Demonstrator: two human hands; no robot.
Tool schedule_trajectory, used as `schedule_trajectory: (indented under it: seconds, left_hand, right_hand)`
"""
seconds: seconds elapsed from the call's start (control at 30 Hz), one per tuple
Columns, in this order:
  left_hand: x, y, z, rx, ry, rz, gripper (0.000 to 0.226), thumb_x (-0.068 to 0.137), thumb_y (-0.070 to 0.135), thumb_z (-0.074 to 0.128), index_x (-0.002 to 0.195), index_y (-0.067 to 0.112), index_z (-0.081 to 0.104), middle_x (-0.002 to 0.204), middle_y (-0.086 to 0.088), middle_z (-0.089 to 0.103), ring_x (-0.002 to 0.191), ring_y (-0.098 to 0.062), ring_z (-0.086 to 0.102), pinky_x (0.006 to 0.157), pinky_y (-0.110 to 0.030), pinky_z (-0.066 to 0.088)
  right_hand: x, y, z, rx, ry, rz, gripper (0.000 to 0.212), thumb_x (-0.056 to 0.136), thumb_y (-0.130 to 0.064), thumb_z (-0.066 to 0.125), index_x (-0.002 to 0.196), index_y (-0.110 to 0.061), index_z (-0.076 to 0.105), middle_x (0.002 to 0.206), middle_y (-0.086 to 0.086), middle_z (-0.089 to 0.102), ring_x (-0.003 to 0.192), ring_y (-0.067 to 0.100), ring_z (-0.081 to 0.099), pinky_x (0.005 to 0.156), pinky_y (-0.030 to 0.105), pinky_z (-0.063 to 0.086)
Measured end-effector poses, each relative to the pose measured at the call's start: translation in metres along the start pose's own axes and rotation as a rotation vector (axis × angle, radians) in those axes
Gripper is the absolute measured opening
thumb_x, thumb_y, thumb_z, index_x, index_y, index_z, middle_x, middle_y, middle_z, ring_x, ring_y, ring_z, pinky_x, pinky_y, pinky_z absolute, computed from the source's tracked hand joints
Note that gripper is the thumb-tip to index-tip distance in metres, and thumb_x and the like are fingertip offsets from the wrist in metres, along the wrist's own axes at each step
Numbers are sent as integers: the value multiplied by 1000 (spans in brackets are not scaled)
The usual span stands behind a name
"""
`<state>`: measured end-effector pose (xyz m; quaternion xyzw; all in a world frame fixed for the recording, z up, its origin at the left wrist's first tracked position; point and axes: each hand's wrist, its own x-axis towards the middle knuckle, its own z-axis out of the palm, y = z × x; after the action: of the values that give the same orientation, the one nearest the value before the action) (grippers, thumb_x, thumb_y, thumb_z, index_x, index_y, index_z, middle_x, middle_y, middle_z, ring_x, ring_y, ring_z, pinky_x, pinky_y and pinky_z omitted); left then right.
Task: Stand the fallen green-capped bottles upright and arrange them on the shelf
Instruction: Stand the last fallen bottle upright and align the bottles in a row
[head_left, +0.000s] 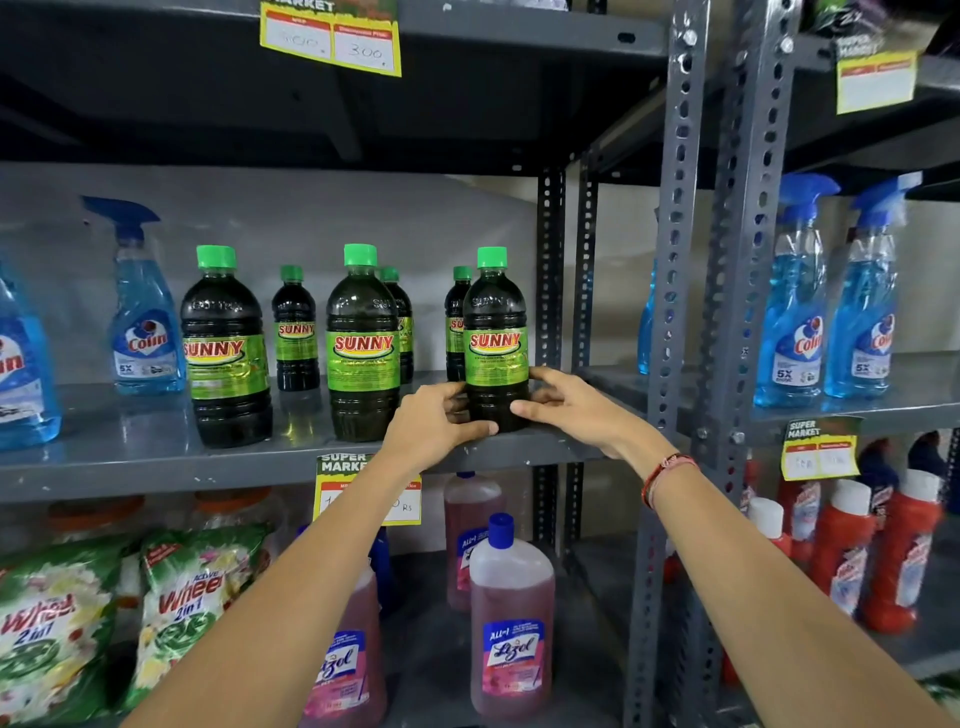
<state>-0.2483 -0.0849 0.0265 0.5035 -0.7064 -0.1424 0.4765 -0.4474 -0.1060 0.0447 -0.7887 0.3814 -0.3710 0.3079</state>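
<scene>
Several dark green-capped bottles with green "Sunny" labels stand upright on the grey middle shelf (156, 457). The rightmost large bottle (495, 332) stands near the shelf's front right corner. My left hand (434, 423) and my right hand (563, 402) grip its base from either side. Two more large bottles stand to its left, the middle bottle (362, 343) and the left bottle (224, 348). Three small bottles stand behind them, one at the left rear (295, 332), one partly hidden behind the middle bottle (402, 322), one behind the held bottle (457, 322). No bottle lies on its side.
Blue spray bottles (145, 312) stand at the shelf's left, more on the neighbouring rack (795, 312). Perforated grey uprights (675, 260) bound the right side. Below are pink cleaner bottles (511, 618), detergent bags (182, 608) and red bottles (852, 545). Yellow price tags hang from shelf edges.
</scene>
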Motion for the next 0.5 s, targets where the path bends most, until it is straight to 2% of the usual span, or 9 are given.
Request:
schedule_trajectory:
  seconds: [0.13, 0.27, 0.37, 0.43, 0.5]
  left_hand:
    - [-3, 4, 0, 13, 11, -1, 59, 67, 29, 83, 121, 19, 61, 115, -5, 69, 104, -12, 64, 98, -35, 47]
    - [-14, 10, -1, 106, 43, 47, 54, 75, 30, 77, 124, 15, 59, 117, -6, 67, 106, -17, 63, 96, -32, 48]
    - [-33, 12, -6, 135, 233, 115, 46, 82, 28, 70, 124, 11, 59, 111, -3, 69, 103, -15, 64, 91, -27, 50]
    - [-48, 8, -19, 115, 439, 217, 29, 86, 22, 66, 114, 14, 65, 96, 4, 71, 88, -7, 66, 81, -26, 55]
    - [-60, 1, -40, 117, 663, 297, 19, 87, 19, 62, 105, 16, 66, 89, 4, 69, 78, -5, 64, 71, -30, 57]
  right_hand:
    - [2, 4, 1, -23, 7, -17, 59, 90, -26, 64, 143, -19, 39, 120, 10, 65, 109, 18, 62, 102, 32, 46]
    - [2, 4, 2, -29, 79, -9, 64, 85, -35, 68, 141, -20, 41, 114, 5, 66, 107, 16, 62, 101, 35, 47]
    - [-3, 3, 13, 3, 352, -117, 58, 83, -36, 70, 134, -16, 50, 115, 3, 64, 105, 14, 61, 91, 25, 50]
    - [-10, -3, 29, 11, 586, -273, 47, 85, -27, 69, 127, -11, 54, 110, 4, 63, 98, 14, 62, 79, 17, 51]
    - [-14, -20, 51, 8, 701, -434, 36, 88, -20, 67, 121, -9, 57, 102, 3, 63, 87, 11, 63, 69, 16, 53]
